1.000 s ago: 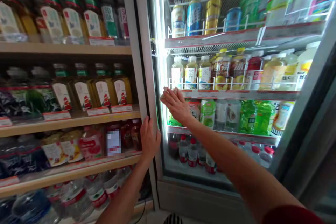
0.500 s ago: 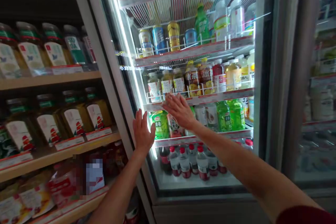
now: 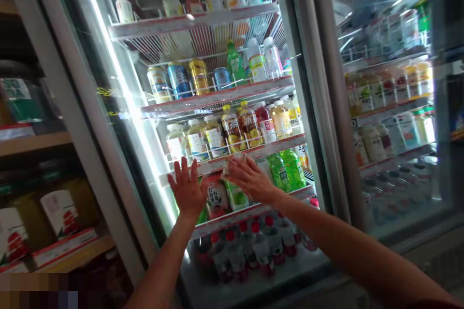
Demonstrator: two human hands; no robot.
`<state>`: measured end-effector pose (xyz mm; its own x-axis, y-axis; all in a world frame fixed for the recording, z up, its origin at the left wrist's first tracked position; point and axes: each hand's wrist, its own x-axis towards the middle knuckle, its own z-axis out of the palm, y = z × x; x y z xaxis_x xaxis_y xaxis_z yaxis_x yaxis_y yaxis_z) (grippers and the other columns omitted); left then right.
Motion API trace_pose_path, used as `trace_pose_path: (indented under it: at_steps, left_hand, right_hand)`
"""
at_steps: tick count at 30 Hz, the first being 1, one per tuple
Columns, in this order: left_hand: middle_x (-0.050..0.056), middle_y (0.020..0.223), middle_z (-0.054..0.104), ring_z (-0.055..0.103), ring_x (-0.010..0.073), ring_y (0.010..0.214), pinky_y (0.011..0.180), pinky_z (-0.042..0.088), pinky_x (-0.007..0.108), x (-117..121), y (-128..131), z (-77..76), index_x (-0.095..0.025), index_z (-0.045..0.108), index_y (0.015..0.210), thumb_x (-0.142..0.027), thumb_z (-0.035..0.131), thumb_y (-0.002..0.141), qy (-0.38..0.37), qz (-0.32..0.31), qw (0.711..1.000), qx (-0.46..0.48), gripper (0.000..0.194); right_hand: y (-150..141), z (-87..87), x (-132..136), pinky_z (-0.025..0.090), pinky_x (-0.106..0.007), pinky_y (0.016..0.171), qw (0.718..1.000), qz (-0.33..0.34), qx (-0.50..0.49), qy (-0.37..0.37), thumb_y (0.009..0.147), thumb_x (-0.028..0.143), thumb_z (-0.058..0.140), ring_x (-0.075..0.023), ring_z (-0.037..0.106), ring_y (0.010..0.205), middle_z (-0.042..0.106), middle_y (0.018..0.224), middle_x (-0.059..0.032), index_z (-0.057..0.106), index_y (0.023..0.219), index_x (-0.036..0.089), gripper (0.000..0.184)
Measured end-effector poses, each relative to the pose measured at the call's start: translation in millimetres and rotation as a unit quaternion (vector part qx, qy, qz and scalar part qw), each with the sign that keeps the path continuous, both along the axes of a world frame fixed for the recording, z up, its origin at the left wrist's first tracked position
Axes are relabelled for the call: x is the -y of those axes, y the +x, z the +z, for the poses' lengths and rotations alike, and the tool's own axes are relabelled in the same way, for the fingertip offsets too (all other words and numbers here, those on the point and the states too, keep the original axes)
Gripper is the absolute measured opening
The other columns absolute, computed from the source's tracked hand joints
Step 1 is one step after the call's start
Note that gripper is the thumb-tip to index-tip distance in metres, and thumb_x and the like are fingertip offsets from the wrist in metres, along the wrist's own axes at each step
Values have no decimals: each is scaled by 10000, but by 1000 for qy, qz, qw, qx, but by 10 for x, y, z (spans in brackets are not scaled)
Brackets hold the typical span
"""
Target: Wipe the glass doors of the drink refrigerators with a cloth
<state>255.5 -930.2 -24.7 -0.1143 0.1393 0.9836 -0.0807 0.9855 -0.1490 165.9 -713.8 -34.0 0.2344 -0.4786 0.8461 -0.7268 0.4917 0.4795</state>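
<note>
Both of my palms lie flat on the glass door point(image 3: 232, 125) of a lit drinks fridge. My left hand point(image 3: 187, 190) is open with fingers spread upward, at the height of the shelf of pale tea bottles point(image 3: 197, 142). My right hand point(image 3: 247, 177) is open too, fingers pointing left, just right of the left hand. Behind the glass under my hands stand green bottles point(image 3: 288, 170) and a red-labelled carton point(image 3: 216, 199). Neither hand holds anything.
The fridge frame point(image 3: 87, 120) runs down the left, with wooden shelves of yellow bottled drinks point(image 3: 54, 212) beyond it. A second glass-door fridge point(image 3: 391, 106) stands to the right. Cans point(image 3: 188, 77) fill an upper shelf and red-capped bottles point(image 3: 253, 246) the bottom one.
My left hand has moved from the fridge frame onto the glass beside my right hand. The door now stands shut in front of the shelves, and my view has swung right.
</note>
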Motion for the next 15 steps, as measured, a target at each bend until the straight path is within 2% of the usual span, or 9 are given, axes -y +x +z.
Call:
trace_pose_path:
  at_steps: [1,2,4,7,8,9,11,13,15]
  left_hand:
    - [108,1468,234,126,259,1377,1102,35,496,7,-1,-7,-218,287,1383,-379,464,848,-3,-7,1000,-2,586]
    - [106,1469,234,128,260,1376,1101,38,498,11,1,-12,-222,283,1384,-375,469,844,-5,-10,1000,-3,591]
    - [104,1470,232,128,262,1376,1099,51,501,12,5,-17,-226,271,1388,-365,474,841,-7,-5,1000,-5,600]
    - [106,1471,228,128,263,1376,1097,57,502,-1,2,-15,-223,263,1391,-355,471,844,-6,6,1000,-10,600]
    - [107,1471,227,131,264,1375,1098,55,502,-4,-2,-15,-222,264,1391,-355,470,845,-6,6,1000,-12,598]
    - [109,1471,228,136,265,1374,1098,53,501,-6,-6,-15,-221,265,1391,-357,470,845,-6,6,1000,-12,598]
    - [104,1470,233,143,266,1373,1098,53,501,-3,-11,-17,-228,266,1391,-360,464,848,-5,1,1000,-14,593]
    - [97,1472,231,152,265,1371,1097,53,504,3,-9,-19,-241,258,1392,-361,458,849,-5,-7,1000,-13,591]
    - [91,1475,222,150,267,1371,1095,56,510,6,-1,-18,-254,245,1396,-359,465,845,-6,-14,1000,-12,602]
  right_hand:
    - [-59,-135,-136,192,-440,1122,1000,-6,-6,20,838,213,457,-175,161,1376,334,1441,13,402,1314,309,488]
    - [-142,-239,-297,204,-443,1116,1000,-19,6,3,837,209,454,-178,179,1372,331,1442,12,406,1310,314,486]
    - [-356,-314,-637,227,-477,1094,985,-60,71,-143,842,194,432,-208,211,1362,297,1458,-15,419,1305,302,476]
    - [-605,-169,-889,248,-527,1065,901,-90,136,-403,861,183,367,-242,232,1353,245,1476,-67,385,1333,252,477]
    - [-615,-105,-846,240,-535,1067,882,-87,137,-443,863,177,354,-245,219,1357,224,1482,-73,364,1346,240,487]
    - [-581,-56,-738,228,-536,1075,879,-78,132,-452,861,173,353,-244,199,1364,200,1490,-71,347,1355,238,498]
    - [-402,-17,-391,197,-517,1100,914,-58,115,-384,850,176,385,-236,154,1377,156,1503,-39,327,1363,266,524]
    - [-172,-37,-37,185,-489,1119,968,-38,80,-236,834,198,431,-224,132,1382,171,1500,-1,314,1365,303,554]
    - [-28,-60,124,181,-470,1127,994,-23,39,-95,824,219,457,-210,132,1383,238,1481,16,320,1359,319,561]
